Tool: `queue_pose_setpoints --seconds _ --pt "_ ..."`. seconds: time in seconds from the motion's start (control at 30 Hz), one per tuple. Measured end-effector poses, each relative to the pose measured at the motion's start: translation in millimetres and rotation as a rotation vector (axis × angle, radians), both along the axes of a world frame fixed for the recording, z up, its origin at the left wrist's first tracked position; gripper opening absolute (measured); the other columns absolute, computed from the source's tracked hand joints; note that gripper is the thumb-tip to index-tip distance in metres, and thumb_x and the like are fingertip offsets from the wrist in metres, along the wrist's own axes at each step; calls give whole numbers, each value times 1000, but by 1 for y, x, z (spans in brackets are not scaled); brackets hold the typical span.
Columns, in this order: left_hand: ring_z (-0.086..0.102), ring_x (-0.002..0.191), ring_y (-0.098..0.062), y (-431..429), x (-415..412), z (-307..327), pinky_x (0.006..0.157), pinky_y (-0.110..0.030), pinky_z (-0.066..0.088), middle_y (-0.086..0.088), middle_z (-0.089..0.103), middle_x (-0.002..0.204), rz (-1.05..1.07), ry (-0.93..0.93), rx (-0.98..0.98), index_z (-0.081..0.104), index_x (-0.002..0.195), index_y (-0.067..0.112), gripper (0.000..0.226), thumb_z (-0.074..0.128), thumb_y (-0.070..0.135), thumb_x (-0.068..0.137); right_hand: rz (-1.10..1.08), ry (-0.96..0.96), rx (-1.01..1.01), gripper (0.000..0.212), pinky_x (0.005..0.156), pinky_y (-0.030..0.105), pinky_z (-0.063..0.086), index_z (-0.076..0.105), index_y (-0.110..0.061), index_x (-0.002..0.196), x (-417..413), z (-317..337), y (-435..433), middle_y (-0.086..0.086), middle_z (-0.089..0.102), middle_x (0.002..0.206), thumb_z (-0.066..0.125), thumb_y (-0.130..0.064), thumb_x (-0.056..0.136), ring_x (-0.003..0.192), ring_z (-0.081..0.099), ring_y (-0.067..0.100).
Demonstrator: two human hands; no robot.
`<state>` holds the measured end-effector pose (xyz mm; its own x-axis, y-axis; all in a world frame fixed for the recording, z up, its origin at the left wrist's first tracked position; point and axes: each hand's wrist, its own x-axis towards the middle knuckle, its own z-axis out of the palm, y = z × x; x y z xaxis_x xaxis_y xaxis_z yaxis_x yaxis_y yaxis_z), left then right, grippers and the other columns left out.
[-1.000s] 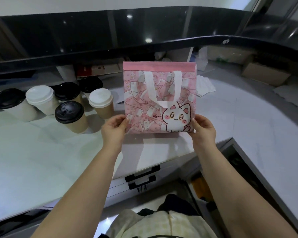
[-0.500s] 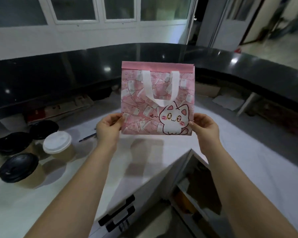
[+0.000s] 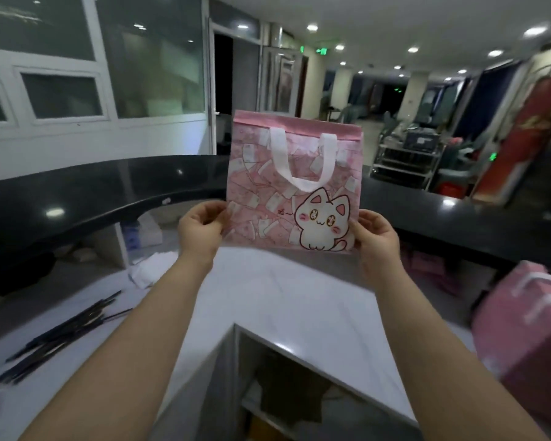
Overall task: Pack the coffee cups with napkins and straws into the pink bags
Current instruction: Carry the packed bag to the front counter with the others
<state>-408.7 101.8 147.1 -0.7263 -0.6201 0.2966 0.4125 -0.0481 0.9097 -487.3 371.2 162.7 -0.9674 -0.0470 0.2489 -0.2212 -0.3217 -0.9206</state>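
Pink bag [image 3: 295,183] hangs flat above the worktop [image 3: 287,300], its lower corners pinched by left hand [image 3: 201,230] and right hand [image 3: 376,238]. Unopened, it could slip from such thin pinches.

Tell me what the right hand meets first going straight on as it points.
The right hand pinches the pink bag by its lower corner. Pushed on forward, it would probably meet the raised black counter behind the bag first, though depth is unclear.
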Motion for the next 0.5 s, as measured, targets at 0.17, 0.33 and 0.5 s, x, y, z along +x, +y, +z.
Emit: queue_pose_setpoints --seconds 0.17,0.33,0.5 --pt "69 74 -14 92 -36 34 69 -29 59 2 73 78 -204 32 -13 69 87 14 8 74 8 84 -117 17 -26 15 69 43 60 61 -10 94 6 33 109 13 70 97 65 2 87 91 70 32" --pt "71 69 -12 188 -54 68 60 -22 56 2 74 75 -366 85 -23 70 86 12 11 78 12 79 -235 48 -54 19 71 40 59 60 -8 92 29 63 211 15 68 94 65 7 83 85 68 30" --pt "63 62 -10 301 -56 92 60 -25 56 5 70 68 -518 112 -30 69 80 19 14 81 21 73 -370 66 -71 19 67 40 57 60 -7 89 66 82 318 13 68 90 64 10 82 76 67 27"
